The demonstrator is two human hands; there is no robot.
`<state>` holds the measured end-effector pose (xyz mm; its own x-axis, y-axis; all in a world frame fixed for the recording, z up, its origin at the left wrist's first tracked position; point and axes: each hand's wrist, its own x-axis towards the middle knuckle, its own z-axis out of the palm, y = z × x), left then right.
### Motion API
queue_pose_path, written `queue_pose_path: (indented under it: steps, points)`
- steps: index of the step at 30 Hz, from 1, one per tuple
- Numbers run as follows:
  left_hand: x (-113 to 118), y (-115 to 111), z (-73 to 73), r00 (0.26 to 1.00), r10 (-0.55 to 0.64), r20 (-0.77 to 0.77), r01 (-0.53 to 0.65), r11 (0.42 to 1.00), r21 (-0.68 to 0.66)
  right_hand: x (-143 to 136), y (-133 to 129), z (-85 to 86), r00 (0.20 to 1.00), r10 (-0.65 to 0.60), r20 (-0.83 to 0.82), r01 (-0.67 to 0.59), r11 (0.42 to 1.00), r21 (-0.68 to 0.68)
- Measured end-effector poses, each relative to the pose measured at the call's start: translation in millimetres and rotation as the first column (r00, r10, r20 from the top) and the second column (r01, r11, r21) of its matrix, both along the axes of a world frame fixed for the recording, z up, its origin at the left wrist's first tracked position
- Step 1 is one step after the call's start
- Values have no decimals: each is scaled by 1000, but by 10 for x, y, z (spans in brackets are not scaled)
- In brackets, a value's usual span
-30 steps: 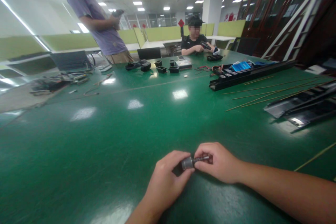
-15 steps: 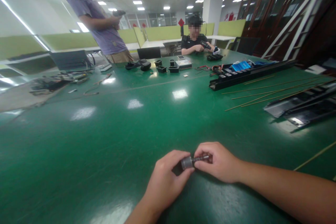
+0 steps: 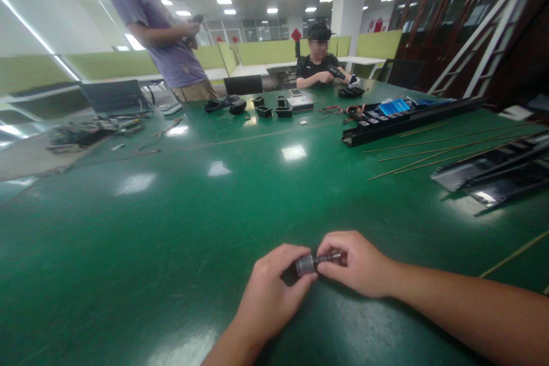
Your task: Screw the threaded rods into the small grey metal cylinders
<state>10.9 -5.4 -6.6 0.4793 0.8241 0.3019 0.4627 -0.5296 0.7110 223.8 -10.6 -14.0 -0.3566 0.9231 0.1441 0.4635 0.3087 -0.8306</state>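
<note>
Near the table's front, my left hand (image 3: 274, 286) grips the wide end of a small grey metal cylinder (image 3: 305, 265) between thumb and fingers. A thinner dark shaft with a bright tip (image 3: 329, 258) sticks out of the cylinder to the right. My right hand (image 3: 360, 264) pinches this shaft, with the thumb below and the fingers above. The two hands are close together, low over the green table (image 3: 193, 223). Part of the cylinder's left side is hidden in shadow behind my left fingers.
Thin rods (image 3: 433, 154) and metal channels (image 3: 493, 183) lie at the right. Behind them is a long black rail (image 3: 386, 128) with a blue packet (image 3: 393, 106). Small black boxes (image 3: 283, 112) sit farther back. One person (image 3: 319, 68) sits opposite; another (image 3: 167, 46) stands at left.
My hands and the metal piece have hardly moved. The standing person's hands and the dark object in them have risen slightly, and the seated person's head has turned a little.
</note>
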Motion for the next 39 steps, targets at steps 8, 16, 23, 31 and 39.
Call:
queue_pose_path:
  steps: [8, 16, 23, 31, 39]
  points:
    - [-2, -3, -3, 1000, -5, -3, 5, 1000, 5, -1, -17, -3, 1000, -6, 5, 6, 1000, -16]
    - [1, -4, 8, 1000, -4, 5, 4, 1000, -5, 8, -8, -8, 1000, -1, 15, 1, 1000, -29]
    - [6, 4, -1, 1000, -5, -10, 5, 1000, 7, 10, -6, -24, 1000, 2, 7, -2, 999, -37]
    - [6, 7, -2, 1000, -6, 4, 6, 1000, 7, 11, -20, -5, 1000, 1, 12, 0, 999, -47]
    - [-4, 4, -8, 1000, -11, 3, 11, 1000, -4, 7, -13, 6, 1000, 5, 26, -4, 999, -36]
